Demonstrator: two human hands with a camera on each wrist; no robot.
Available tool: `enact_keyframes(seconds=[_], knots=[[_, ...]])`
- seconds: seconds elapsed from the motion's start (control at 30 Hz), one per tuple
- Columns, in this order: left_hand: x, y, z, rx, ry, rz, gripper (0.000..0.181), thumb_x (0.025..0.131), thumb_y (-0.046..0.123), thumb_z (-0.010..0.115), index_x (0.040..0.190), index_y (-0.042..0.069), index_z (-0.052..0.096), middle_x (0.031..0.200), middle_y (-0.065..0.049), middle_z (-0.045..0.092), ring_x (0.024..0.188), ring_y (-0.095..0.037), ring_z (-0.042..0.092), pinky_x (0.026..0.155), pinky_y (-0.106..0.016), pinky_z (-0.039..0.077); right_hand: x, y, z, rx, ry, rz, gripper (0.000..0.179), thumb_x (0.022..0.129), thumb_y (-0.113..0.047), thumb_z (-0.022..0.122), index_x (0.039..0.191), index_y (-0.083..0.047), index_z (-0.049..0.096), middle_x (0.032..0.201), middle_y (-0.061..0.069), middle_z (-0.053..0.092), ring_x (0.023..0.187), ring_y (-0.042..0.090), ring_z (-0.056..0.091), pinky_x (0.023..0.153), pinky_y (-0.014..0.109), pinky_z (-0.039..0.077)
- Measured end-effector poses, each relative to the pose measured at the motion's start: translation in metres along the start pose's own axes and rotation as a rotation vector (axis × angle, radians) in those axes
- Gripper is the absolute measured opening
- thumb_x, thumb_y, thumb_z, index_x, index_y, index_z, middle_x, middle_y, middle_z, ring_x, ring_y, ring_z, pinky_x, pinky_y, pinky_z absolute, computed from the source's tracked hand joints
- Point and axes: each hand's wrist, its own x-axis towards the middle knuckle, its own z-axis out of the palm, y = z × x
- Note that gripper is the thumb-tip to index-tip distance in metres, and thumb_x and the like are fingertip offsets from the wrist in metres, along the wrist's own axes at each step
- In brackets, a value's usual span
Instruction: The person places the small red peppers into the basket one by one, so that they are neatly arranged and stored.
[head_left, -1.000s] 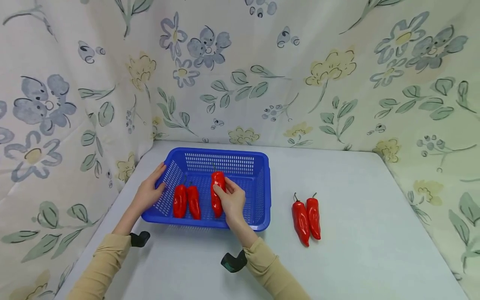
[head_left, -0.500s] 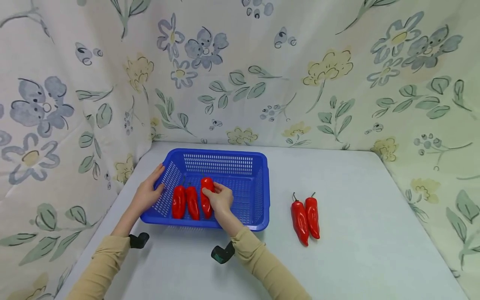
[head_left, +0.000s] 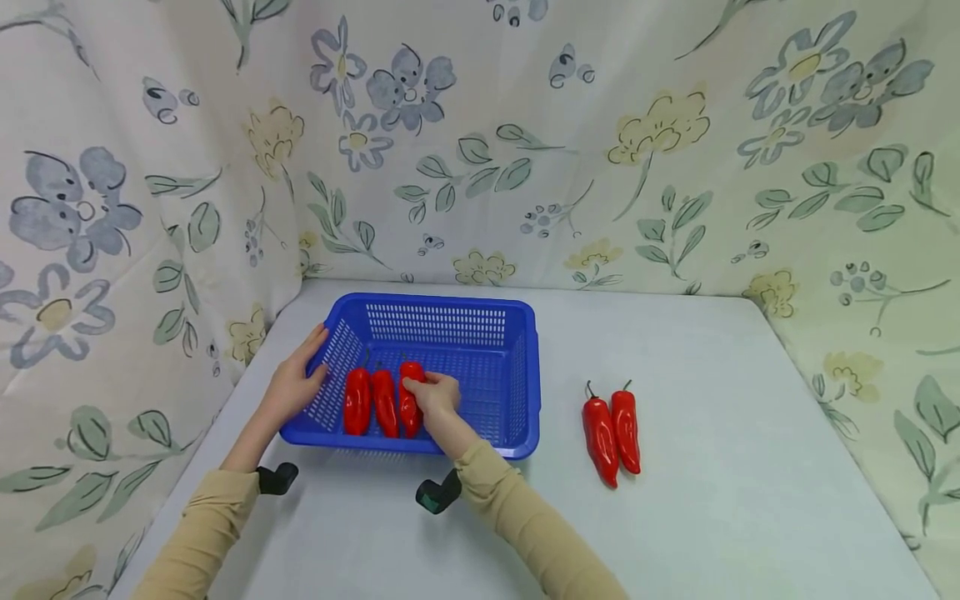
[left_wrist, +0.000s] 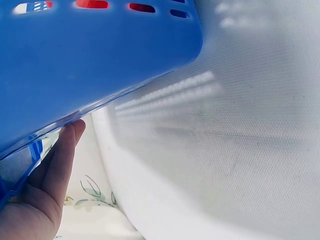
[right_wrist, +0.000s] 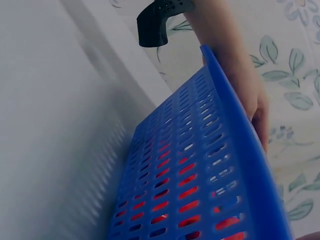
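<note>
A blue plastic basket (head_left: 480,310) with slotted sides stands on the table, left of centre. My left hand (head_left: 296,390) grips its left rim, thumb over the inner side and fingers along the outside; in the left wrist view those fingers (left_wrist: 62,162) meet the rim from below. Inside the basket, my right hand (head_left: 437,400) pinches a red pepper (head_left: 410,408) between thumb and fingers. Left of it lie two more red peppers, a middle one (head_left: 385,404) and a leftmost one (head_left: 357,404). All three lie side by side with their stems toward the back.
To the right of the basket, a larger red pepper (head_left: 600,437) and a slimmer one (head_left: 626,432) lie together on the white table (head_left: 720,433). Floral fabric (head_left: 480,167) hangs behind the table and along its sides. A black camera mount (head_left: 438,492) juts from the right wrist.
My right hand has carried its pepper leftward and down into the basket, beside the other two. The left hand keeps its place on the rim.
</note>
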Motion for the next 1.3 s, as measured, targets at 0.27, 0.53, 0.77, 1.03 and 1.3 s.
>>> enact_keyframes(seconds=[0.27, 0.53, 0.77, 1.03, 1.3], knots=[[-0.001, 0.003, 0.0, 0.001, -0.003, -0.008, 0.061, 0.09, -0.002, 0.048, 0.148, 0.001, 0.028, 0.157, -0.018, 0.021, 0.14, -0.046, 0.024, 0.11, -0.063, 0.023, 0.001, 0.0, 0.004, -0.126, -0.008, 0.012, 0.034, 0.078, -0.009, 0.074, 0.11, 0.002, 0.068, 0.11, 0.016, 0.068, 0.099, 0.029, 0.064, 0.087, 0.038, 0.055], [-0.004, 0.001, 0.003, 0.005, 0.01, 0.0, 0.061, 0.09, -0.002, 0.049, 0.148, 0.002, 0.028, 0.156, -0.017, 0.022, 0.139, -0.047, 0.026, 0.11, -0.063, 0.024, 0.001, 0.002, 0.0, -0.099, -0.015, 0.011, 0.033, 0.079, -0.007, 0.073, 0.11, 0.003, 0.067, 0.109, 0.016, 0.068, 0.097, 0.029, 0.065, 0.082, 0.036, 0.056], [-0.004, 0.004, 0.002, 0.012, 0.0, 0.001, 0.061, 0.091, -0.002, 0.048, 0.148, 0.002, 0.027, 0.157, -0.017, 0.021, 0.139, -0.046, 0.025, 0.109, -0.064, 0.024, -0.003, 0.0, -0.012, -0.027, -0.068, -0.072, 0.039, 0.082, -0.008, 0.069, 0.119, 0.004, 0.062, 0.119, 0.018, 0.065, 0.11, 0.031, 0.062, 0.093, 0.038, 0.053], [-0.003, 0.003, 0.002, 0.004, 0.001, -0.013, 0.061, 0.091, 0.0, 0.049, 0.149, 0.004, 0.028, 0.158, -0.014, 0.021, 0.14, -0.044, 0.025, 0.111, -0.062, 0.024, -0.013, 0.001, -0.033, 0.051, -0.19, -0.248, 0.048, 0.084, -0.01, 0.068, 0.128, 0.005, 0.056, 0.13, 0.02, 0.059, 0.123, 0.033, 0.055, 0.1, 0.04, 0.048], [-0.003, 0.001, 0.002, 0.008, 0.007, -0.01, 0.061, 0.091, -0.001, 0.049, 0.148, 0.004, 0.028, 0.157, -0.015, 0.021, 0.14, -0.045, 0.026, 0.11, -0.062, 0.025, -0.029, -0.008, -0.049, 0.085, -0.265, -0.357, 0.051, 0.085, -0.015, 0.068, 0.131, 0.002, 0.054, 0.134, 0.018, 0.057, 0.125, 0.033, 0.053, 0.101, 0.039, 0.046]])
